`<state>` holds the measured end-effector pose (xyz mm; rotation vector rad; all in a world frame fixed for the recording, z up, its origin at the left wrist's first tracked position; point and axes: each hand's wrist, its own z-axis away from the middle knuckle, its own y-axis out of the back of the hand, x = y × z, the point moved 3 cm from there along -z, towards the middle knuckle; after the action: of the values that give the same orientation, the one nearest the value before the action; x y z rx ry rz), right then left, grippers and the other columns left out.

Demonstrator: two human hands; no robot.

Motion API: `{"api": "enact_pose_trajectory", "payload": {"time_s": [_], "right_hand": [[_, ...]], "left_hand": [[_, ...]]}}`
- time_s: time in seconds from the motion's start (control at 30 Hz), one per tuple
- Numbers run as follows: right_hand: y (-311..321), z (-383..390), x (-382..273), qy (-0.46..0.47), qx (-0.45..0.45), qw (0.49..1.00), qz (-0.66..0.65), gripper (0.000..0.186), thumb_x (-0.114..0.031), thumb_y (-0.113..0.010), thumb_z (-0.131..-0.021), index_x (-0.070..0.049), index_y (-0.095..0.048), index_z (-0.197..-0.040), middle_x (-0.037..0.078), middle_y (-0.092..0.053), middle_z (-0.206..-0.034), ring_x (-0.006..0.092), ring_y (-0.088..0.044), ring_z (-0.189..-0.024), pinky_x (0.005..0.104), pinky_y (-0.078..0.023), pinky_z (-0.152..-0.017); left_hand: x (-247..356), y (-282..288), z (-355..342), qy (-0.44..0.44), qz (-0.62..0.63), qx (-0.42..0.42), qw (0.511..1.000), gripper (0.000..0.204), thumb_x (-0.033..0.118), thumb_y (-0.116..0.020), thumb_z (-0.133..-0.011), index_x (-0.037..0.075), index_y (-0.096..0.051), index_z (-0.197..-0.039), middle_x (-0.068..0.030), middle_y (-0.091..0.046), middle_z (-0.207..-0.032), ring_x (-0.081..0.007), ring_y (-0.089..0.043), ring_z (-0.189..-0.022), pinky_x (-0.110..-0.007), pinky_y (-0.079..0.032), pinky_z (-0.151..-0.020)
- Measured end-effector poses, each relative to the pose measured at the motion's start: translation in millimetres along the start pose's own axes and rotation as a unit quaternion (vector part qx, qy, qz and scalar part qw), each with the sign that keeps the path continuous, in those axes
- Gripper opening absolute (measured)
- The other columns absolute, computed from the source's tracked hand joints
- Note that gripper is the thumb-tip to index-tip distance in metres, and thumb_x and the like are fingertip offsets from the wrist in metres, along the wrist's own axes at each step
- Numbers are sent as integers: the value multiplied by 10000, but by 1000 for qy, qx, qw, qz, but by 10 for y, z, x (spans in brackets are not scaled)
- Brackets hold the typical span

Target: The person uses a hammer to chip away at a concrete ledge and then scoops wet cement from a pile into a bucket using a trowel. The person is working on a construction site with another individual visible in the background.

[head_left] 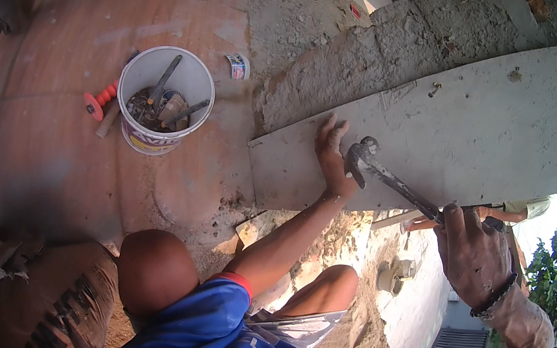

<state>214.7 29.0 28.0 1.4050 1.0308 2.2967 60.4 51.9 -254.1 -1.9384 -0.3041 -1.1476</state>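
Note:
My left hand rests with its fingers stretched out on a long grey board, near its lower left edge. In my right hand is the handle of a claw hammer, its metal head hanging over the board just right of my left hand. Grey dust or cement coats my right hand, and a dark band circles that wrist. A bent nail sticks out of the board farther up. Whether a nail lies under the hammer head is hidden. Both my bent knees show below.
A white bucket holding handled tools stands on reddish tiles at left, beside a chisel with a red guard. A small labelled tub lies near rubble. Another person's arm reaches to the board's right side. A brown sack lies lower left.

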Motion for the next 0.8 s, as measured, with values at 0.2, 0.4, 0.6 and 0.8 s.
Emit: {"api": "enact_pose_trajectory", "payload": {"time_s": [0.2, 0.4, 0.6, 0.8], "right_hand": [[-100, 43, -331, 191, 105, 976, -26, 334, -104, -627, -840, 24, -490, -1117, 165, -539, -779, 248, -615, -542, 361, -479, -383], [-109, -183, -233, 105, 102, 989, -35, 324, -95, -654, -842, 31, -514, -1107, 173, -551, -767, 283, -646, -578, 369, -492, -401], [-293, 149, -184, 124, 136, 981, -53, 271, -85, -667, -798, 0, -516, -1006, 125, -511, -746, 261, -602, -537, 355, -476, -394], [-211, 7, -237, 56, 35, 995, -69, 256, -104, -655, -819, -2, -512, -1004, 135, -520, -755, 289, -613, -548, 371, -488, -415]], "left_hand": [[-70, 163, -150, 1, -28, 9, 1000, 452, -87, -503, -730, -52, -584, -1173, -196, -465, -1386, -348, -470, -1266, -434, -395, -1038], [-172, 186, -100, -25, -52, 33, 998, 578, -170, -355, -618, -74, -597, -1133, -220, -502, -1333, -371, -469, -1262, -449, -391, -1049], [118, 136, -149, 78, -9, -10, 997, 574, -151, -370, -626, -44, -621, -1131, -200, -511, -1333, -352, -454, -1282, -407, -376, -1058], [-37, 176, -122, 38, -13, 10, 999, 539, -130, -414, -675, -22, -606, -1167, -168, -504, -1347, -313, -469, -1270, -350, -428, -976]]}}
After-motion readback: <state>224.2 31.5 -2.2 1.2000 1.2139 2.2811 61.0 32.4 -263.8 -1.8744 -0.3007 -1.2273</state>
